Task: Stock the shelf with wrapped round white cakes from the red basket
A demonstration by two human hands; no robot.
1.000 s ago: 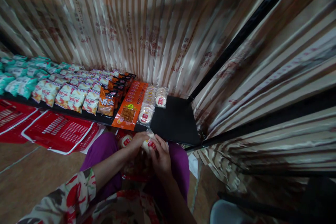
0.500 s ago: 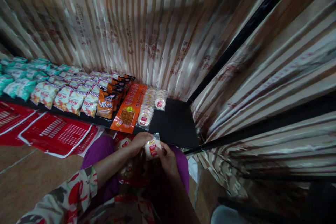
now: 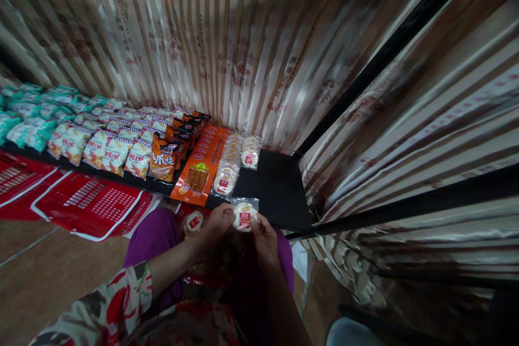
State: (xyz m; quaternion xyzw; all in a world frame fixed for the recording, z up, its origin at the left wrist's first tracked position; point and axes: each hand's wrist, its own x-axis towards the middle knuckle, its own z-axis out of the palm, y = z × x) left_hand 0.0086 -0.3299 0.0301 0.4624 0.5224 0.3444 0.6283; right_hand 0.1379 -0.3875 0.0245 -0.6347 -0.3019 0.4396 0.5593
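Note:
Both my hands pinch one clear-wrapped round white cake with a red label (image 3: pixel 244 214), held just above the front edge of the black shelf (image 3: pixel 275 189). My left hand (image 3: pixel 219 220) grips its left side and my right hand (image 3: pixel 263 233) grips its lower right. On the shelf behind it lie a row of the same white cakes (image 3: pixel 227 167) and one more pile of them (image 3: pixel 250 154). Another such cake (image 3: pixel 194 221) rests in my lap by my left wrist.
Orange snack packs (image 3: pixel 200 168), brown-orange bags (image 3: pixel 164 159) and rows of white, red and green bags (image 3: pixel 101 143) fill the shelf to the left. Red plastic baskets (image 3: pixel 91 205) lie on the floor. Striped curtain covers the back and right walls.
My hands have lifted the wrapped cake from my lap up and forward to the shelf's front edge, turning its label face up.

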